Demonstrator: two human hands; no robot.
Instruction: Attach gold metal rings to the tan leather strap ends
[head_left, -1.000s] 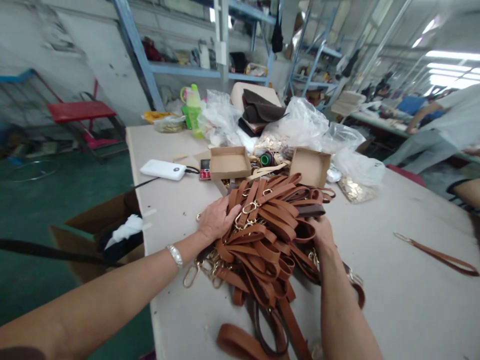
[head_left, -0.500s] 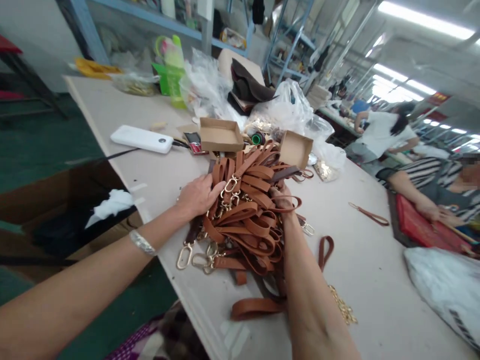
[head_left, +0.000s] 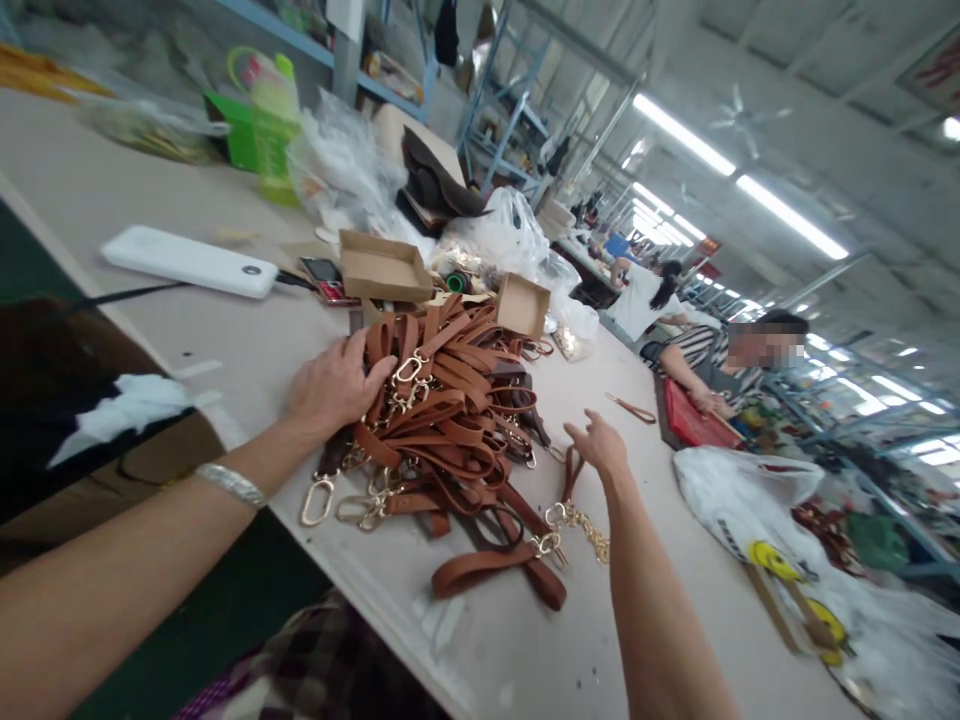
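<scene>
A heap of brown leather straps (head_left: 465, 400) with gold-coloured clasps lies on the table. My left hand (head_left: 337, 385) rests against the heap's left side, fingers extended and thumb apart, pressing on the straps. My right hand (head_left: 602, 445) is off the heap to the right, fingers apart and holding nothing visible. Just below its fingertips is a small brown strap loop (head_left: 571, 478), beside a gold chain (head_left: 591, 532). Nearer to me, a wide strap loop with a clasp (head_left: 480, 572) sits at the heap's front.
Behind the heap stand two open cardboard boxes (head_left: 386, 268), with plastic bags (head_left: 510, 235) beyond. A white power bank (head_left: 187, 262) with a cable lies left. One wrist strap (head_left: 630, 408) lies right, near a co-worker with a red item (head_left: 694, 415). A white plastic bag (head_left: 739, 490) covers the right side.
My right hand has left the heap's right side and moved right, its fingers now spread. My left hand stays at the heap's left. The view has turned rightward.
</scene>
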